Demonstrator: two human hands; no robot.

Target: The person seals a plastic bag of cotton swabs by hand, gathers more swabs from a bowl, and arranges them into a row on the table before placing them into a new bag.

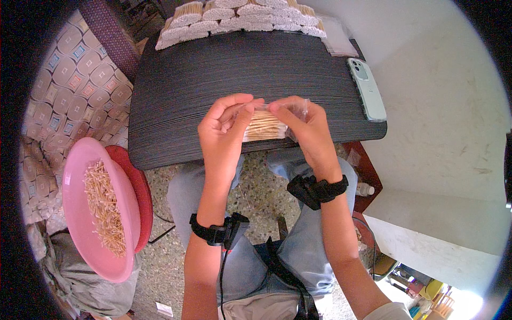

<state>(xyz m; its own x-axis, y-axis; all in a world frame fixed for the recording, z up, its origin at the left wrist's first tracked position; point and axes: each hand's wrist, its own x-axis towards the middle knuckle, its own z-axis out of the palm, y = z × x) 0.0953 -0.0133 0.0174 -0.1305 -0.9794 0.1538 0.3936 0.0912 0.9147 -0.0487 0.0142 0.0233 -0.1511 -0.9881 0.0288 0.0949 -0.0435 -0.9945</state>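
Clear plastic film [305, 108] is showing at the right end of a bundle of cotton swabs [265, 127], which is lying crosswise between two bare hands, over the near part of a black wood-grain table [224, 64]. The left hand [224, 125] is pinching the bundle's left end between thumb and fingers; the right hand [308, 125] is clamping the right end along with the film. How far the film is reaching around the swabs is hard to tell.

Both thumbs are pressing near the upper edge, so the lower sticks are probably getting less support: if either pinch were slackening, swabs could be sliding out and dropping past the table edge onto the speckled floor [160, 277]. The thin film could be splitting if the hands were tugging apart, or snagging on the tips. Uneven squeezing could be skewing the sticks.

At the far edge, stacked swab bundles [234, 21] are sitting in rows; a jolt to the table could be toppling them.
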